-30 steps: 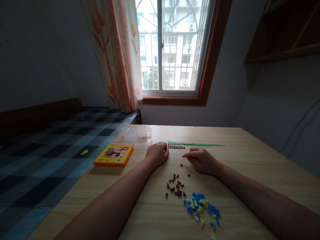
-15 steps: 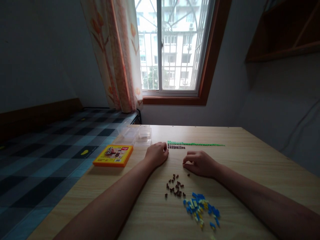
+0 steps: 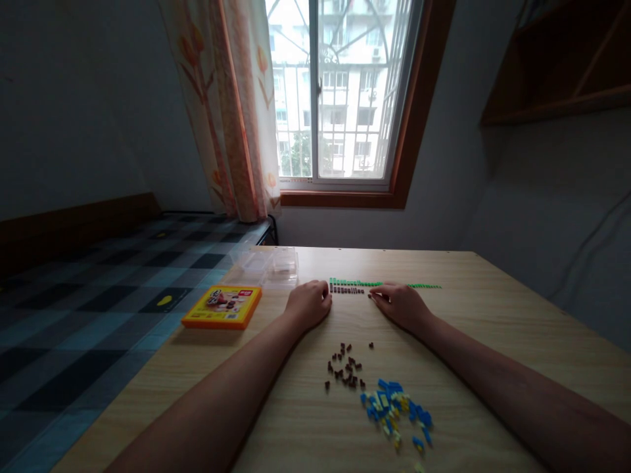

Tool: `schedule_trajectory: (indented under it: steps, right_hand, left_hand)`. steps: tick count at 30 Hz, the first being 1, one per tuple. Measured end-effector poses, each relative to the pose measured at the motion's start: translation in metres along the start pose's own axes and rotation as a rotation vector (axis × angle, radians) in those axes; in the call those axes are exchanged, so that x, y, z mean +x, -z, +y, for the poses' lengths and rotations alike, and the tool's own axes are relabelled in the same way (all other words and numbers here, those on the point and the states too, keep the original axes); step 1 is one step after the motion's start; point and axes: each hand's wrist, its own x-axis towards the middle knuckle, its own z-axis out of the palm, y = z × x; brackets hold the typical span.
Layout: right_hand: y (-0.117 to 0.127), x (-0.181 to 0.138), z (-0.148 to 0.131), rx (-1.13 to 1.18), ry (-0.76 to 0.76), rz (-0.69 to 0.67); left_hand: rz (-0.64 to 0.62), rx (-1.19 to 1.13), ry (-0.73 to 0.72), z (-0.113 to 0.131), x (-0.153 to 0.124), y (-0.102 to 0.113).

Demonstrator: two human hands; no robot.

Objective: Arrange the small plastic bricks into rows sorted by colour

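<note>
My left hand [image 3: 309, 305] rests curled on the wooden table [image 3: 493, 328], knuckles at the left end of a short row of dark brown bricks [image 3: 347, 290]. Behind that row runs a long line of green bricks [image 3: 384, 284]. My right hand [image 3: 400, 305] lies at the right end of the brown row, fingertips pinched together; whether a brick is between them is hidden. Nearer to me lie a loose heap of brown bricks [image 3: 346, 370] and a pile of blue and yellow bricks [image 3: 394, 408].
A yellow and orange box [image 3: 223, 306] lies at the table's left edge, with a clear plastic case [image 3: 269, 265] behind it. A checked bedspread [image 3: 73, 309] is to the left, a window and curtain ahead, and a wooden shelf at the upper right.
My right hand drew back to a single brown brick near the heap, pinched there, then moved forward to the right end of the brown row. That lone brick is gone. My left hand stayed put.
</note>
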Motion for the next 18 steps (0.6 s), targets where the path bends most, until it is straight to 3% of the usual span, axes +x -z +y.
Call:
schedule_trajectory:
  steps: [18]
  right_hand:
    - [-0.0003,0.001,-0.0017,-0.043,-0.005,-0.075]
  left_hand:
    - [-0.02,-0.008,0.001,-0.0005,0.0005,0.0001]
